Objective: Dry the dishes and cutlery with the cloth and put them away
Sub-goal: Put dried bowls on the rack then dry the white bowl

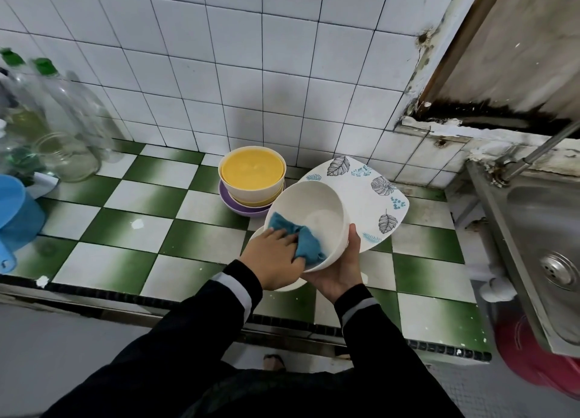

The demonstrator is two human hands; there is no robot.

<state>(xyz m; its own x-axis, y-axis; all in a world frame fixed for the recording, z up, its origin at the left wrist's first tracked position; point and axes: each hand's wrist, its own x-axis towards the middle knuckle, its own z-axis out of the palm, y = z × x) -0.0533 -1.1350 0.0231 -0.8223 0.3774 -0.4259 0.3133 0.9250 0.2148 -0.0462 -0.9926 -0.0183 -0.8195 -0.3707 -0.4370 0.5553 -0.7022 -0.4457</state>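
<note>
The left hand's fingers (287,240) are bunched around a crumpled blue cloth (303,240) and press it against the inner wall of a round white bowl (317,212) at the centre of the frame. The left hand (273,257) reaches in over the bowl's near rim. The right hand (339,273) cups the same bowl from below, its fingers curled under the base and its thumb lying up along the right rim, so the bowl is held tilted above the counter.

Just behind the bowl, a square white plate with grey and blue leaf prints (373,194) lies on the green-and-white chequered tile counter (150,229). To the plate's left is a stack of bowls, with a cream bowl with a yellow inside (251,174) on top and a purple bowl (233,202) at the bottom. The edge of another white dish (258,233) shows below the left hand.

The task seems to be at an early or middle stage, with one bowl being wiped. Whether the stack and the plate are already dry cannot be told. No cutlery is in view, and nothing appears to be put away yet.
</note>
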